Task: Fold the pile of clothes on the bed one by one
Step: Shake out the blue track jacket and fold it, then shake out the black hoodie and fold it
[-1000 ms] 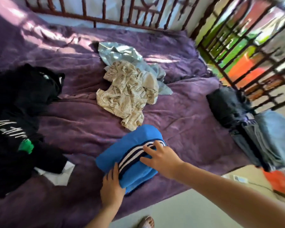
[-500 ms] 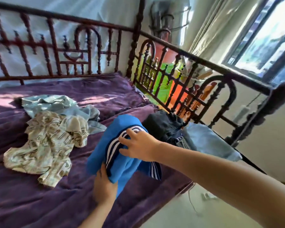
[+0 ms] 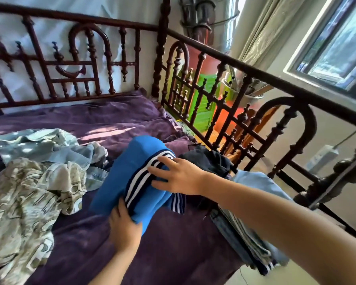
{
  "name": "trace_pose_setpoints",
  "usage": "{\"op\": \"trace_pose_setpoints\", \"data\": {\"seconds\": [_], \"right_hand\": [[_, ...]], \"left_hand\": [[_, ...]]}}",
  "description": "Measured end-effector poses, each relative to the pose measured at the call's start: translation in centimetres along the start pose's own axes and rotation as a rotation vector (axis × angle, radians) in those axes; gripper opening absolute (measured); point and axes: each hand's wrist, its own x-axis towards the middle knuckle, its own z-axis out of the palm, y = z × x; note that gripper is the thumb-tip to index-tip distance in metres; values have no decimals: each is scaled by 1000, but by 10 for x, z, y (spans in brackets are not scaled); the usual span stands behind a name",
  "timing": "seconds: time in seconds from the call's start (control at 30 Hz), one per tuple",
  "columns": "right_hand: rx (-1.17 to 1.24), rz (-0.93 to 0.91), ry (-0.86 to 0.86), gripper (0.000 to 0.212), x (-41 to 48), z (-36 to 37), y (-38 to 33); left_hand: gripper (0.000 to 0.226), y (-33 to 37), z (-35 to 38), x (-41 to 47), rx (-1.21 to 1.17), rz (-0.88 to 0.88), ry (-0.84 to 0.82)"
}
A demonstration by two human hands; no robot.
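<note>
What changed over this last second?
The blue striped garment rose off the purple bedcover and travelled right, toward the folded stack. The left grip stays under it, the right grip on top. The beige garment lies unmoved.

Centre: blue garment (image 3: pixel 136 173) was bright blue with navy-and-white stripes. Left: cream garment (image 3: pixel 29 200) had a beige-olive scribbled print; pale grey-blue garment (image 3: pixel 45 145) above it was plain. Bedspread (image 3: pixel 115 118) was purple. Centre-right: black garment (image 3: pixel 206 159), light-blue folded cloth (image 3: pixel 259 184). Bed frame (image 3: pixel 95 58) was dark red-brown.
</note>
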Motion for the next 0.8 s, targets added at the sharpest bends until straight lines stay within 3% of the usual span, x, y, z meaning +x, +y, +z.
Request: {"op": "trace_pose_setpoints", "data": {"seconds": [0.13, 0.2, 0.27, 0.33, 0.4, 0.43, 0.53, 0.63, 0.7, 0.77, 0.8], "right_hand": [[-30, 57, 108, 35, -71, 41, 67], [-62, 121, 56, 25, -120, 70, 98], [-87, 256, -195, 33, -179, 102, 118], [37, 461, -675, 60, -231, 134, 120], [219, 619, -876, 80, -272, 172, 113], [278, 660, -926, 85, -274, 180, 114], [492, 694, -914, 76, -253, 194, 121], [715, 717, -1064, 68, -242, 218, 112], [761, 709, -1086, 84, -239, 233, 101], [762, 674, -1087, 121, -238, 238, 96], [750, 654, -1085, 127, -238, 238, 95]], "left_hand": [[86, 62, 57, 37, 44, 81, -58], [94, 94, 100, 53, 105, 112, -117], [109, 127, 144, 69, 201, 172, -251], [109, 153, 184, 75, 288, 186, -519], [92, 167, 212, 69, 339, 203, -884], [86, 171, 221, 66, 364, 197, -979], [75, 175, 234, 64, 403, 225, -998], [71, 170, 234, 71, 457, 196, -1017], [69, 165, 228, 77, 456, 112, -1029], [66, 158, 221, 83, 442, 30, -1015], [65, 155, 217, 85, 440, -7, -994]]}}
